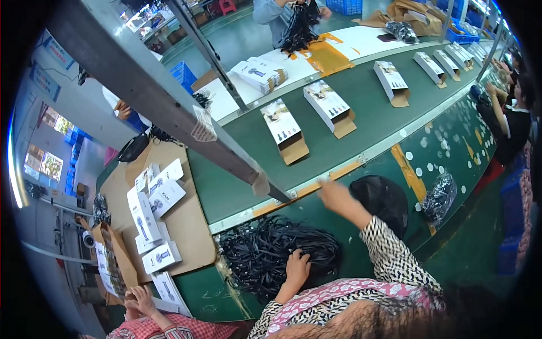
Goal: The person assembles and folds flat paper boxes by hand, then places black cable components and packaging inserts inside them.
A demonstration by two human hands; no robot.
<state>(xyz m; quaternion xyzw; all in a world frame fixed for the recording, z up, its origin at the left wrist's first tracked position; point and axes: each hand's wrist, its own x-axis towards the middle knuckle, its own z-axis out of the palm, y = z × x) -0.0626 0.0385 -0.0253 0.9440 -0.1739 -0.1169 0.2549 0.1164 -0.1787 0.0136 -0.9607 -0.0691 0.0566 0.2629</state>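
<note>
A big tangled pile of black cords [254, 254] lies on the green table at the near side of the conveyor. My left hand [296, 270] rests on the pile, its fingers curled into the cords. To the right, my right hand [343, 202] reaches over the table close to the conveyor's near edge. Its fingertips are smeared by motion, and nothing can be made out in them. Beside my right forearm lies a dark, rounded fabric-like thing [381, 203]. Open white boxes with brown end flaps, such as the nearest one [282, 127], lie in a row on the conveyor.
A slanting metal post [186, 113] stands ahead on the left. White boxes and booklets lie on a cardboard sheet [195, 226]; a co-worker's hands [141, 299] are below it. Across the green conveyor belt [237, 164], another person holds black cords [302, 28]. A plastic-wrapped bundle [439, 195] lies right.
</note>
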